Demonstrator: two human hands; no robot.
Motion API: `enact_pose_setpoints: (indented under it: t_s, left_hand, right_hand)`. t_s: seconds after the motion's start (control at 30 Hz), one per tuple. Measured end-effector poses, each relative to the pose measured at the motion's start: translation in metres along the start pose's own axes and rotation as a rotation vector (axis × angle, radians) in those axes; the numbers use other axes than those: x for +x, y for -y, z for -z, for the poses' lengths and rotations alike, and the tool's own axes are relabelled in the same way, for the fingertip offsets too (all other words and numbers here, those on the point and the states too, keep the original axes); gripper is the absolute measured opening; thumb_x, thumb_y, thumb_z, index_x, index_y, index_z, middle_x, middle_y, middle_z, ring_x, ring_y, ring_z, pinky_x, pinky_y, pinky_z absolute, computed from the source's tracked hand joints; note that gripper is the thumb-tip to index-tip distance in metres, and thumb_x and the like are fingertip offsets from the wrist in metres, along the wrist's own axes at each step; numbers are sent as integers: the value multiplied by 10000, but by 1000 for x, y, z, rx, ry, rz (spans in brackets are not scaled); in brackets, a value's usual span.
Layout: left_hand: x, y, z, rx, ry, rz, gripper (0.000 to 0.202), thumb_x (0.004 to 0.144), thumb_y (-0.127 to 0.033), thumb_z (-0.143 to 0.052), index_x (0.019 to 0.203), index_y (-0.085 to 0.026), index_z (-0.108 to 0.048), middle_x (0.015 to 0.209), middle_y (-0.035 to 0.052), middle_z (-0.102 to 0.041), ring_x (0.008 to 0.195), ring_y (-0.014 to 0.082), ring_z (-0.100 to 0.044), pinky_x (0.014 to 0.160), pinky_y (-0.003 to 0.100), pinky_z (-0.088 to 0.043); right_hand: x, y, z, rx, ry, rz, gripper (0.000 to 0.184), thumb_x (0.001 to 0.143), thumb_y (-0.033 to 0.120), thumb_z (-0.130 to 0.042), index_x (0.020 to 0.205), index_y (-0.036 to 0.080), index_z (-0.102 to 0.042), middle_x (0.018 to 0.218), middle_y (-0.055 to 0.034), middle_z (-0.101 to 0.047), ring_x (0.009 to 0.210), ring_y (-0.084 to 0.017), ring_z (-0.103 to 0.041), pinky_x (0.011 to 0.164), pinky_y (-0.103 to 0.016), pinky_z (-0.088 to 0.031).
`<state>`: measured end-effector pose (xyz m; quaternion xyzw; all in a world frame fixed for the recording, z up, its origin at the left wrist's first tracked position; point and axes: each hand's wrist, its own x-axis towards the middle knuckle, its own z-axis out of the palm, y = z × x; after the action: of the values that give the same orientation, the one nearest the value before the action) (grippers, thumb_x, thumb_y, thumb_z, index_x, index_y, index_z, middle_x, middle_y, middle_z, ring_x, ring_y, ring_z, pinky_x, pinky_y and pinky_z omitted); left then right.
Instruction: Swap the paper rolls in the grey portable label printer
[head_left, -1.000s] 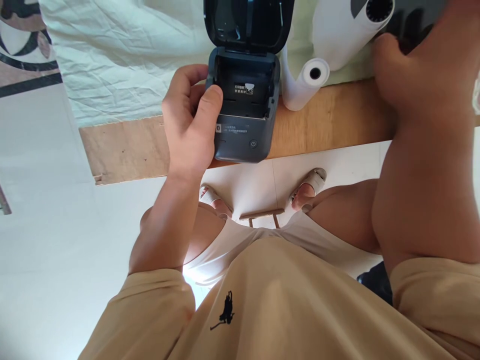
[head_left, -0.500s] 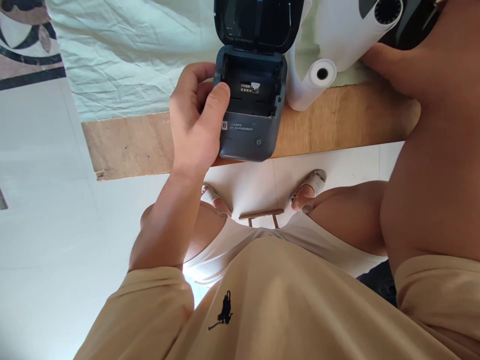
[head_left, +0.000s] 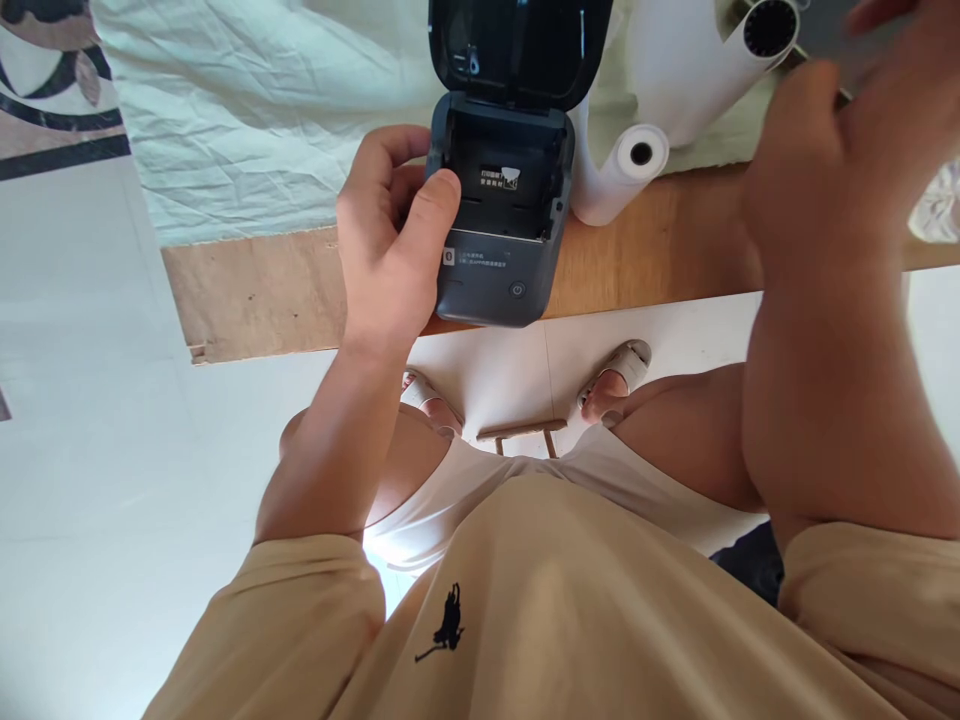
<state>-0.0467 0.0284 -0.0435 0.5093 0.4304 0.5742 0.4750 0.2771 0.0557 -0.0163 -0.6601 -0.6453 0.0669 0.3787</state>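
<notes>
At the near edge of the table, the person's left hand [head_left: 397, 235] is closed round the left side of a boxy, dark blue-grey plastic printer [head_left: 495, 270], its thumb hooked over the rim and its fingers curled against the outer wall. From where I stand, that hold looks firm. The printer's glossy black plastic lid [head_left: 517, 55] is thrown back on the far side, exposing an inner bay with a printed label.

The printer's long axis runs away from the person, slightly aslant. Just beyond its right wall, opposite the gripping hand, sits a small white paper roll [head_left: 607, 195] with a black-holed core. That roll lies between the printer and the person's right hand [head_left: 832, 150], which looks the nearer of the two hands to it. Its cored end points away and to the right; whether it stands or leans I can't tell.

The right hand is blurred over a dark grey object [head_left: 825, 35], fingers partly bent; I can't make out whether it holds anything.

Behind the small roll slants a larger white roll [head_left: 686, 80] with a toothed black end. Pale green cloth [head_left: 247, 120] covers the table back from its bare wooden edge [head_left: 255, 305].
</notes>
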Motion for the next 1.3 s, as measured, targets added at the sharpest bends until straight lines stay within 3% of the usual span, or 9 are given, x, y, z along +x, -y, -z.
enact_pose_setpoints:
  t_s: [0.07,0.17,0.27,0.4,0.57,0.77,0.97,1.13,1.3]
  left_hand:
    - [-2,-1,-3,-17,-20,-41,475,715,-670,-871,954,-282,-737,641,-15,-655,628,211,-665,513,356,-479]
    - [-4,-5,-6,-3,-40,-93,344,803,-548,-851,973,-262,-766,769,-1,-729,683,179,-652,565,330,-488]
    - [-4,-10,-5,-13,51,-67,436,748,-548,-898,1024,-235,-772,870,8,-772,749,183,-668,596,313,-517]
    - [-3,-13,-3,-153,139,-16,428,766,-484,-891,1095,-238,-769,927,1,-772,757,176,-662,565,309,-520]
    - [-7,-11,-12,-272,109,17,346,771,-457,-876,1050,-275,-785,915,-4,-760,741,176,-668,557,326,-534]
    - [-8,-9,-16,-280,121,25,302,829,-443,-832,1081,-284,-787,974,22,-753,798,194,-684,628,340,-564]
    - [-7,-7,-17,-284,102,7,280,838,-454,-822,1058,-285,-781,939,11,-749,789,185,-692,647,337,-586]
    - [-8,-11,-18,-263,86,32,321,809,-450,-847,1063,-266,-774,962,22,-751,812,197,-687,640,353,-585]
    - [-8,-10,-18,-264,93,33,319,779,-451,-863,1044,-290,-788,952,17,-752,790,194,-672,628,346,-586]
  right_hand:
    - [-12,20,-5,-64,63,156,566,767,35,-508,1320,124,-586,1312,-54,-574,1211,-172,-616,1061,-345,-521]
    - [-21,33,-12,-50,91,351,613,819,117,-553,1427,130,-476,1378,-91,-518,1313,-193,-559,1011,-317,-542]
    - [-20,28,-16,-58,113,441,667,894,239,-616,1517,167,-389,1473,-111,-487,1409,-222,-507,1066,-343,-544]
    - [-14,23,-21,-19,145,360,563,844,186,-641,1388,154,-501,1395,-104,-560,1284,-199,-590,971,-335,-547]
    - [-17,29,-24,20,158,283,596,741,38,-493,1319,187,-478,1175,-53,-629,915,-104,-575,750,-283,-466]
    - [-17,32,-23,-54,168,219,418,794,222,-648,1210,197,-630,1218,-99,-592,1139,-190,-578,984,-369,-522]
    - [-18,32,-22,91,172,236,638,712,32,-460,1308,254,-492,1244,-43,-619,1066,-135,-599,801,-305,-458]
    - [-19,37,-19,-25,163,126,431,799,229,-633,1225,261,-579,1258,-45,-577,1141,-156,-555,800,-298,-445]
    - [-19,34,-22,132,123,178,641,713,26,-439,1304,262,-514,1125,-16,-638,944,-101,-573,765,-284,-410]
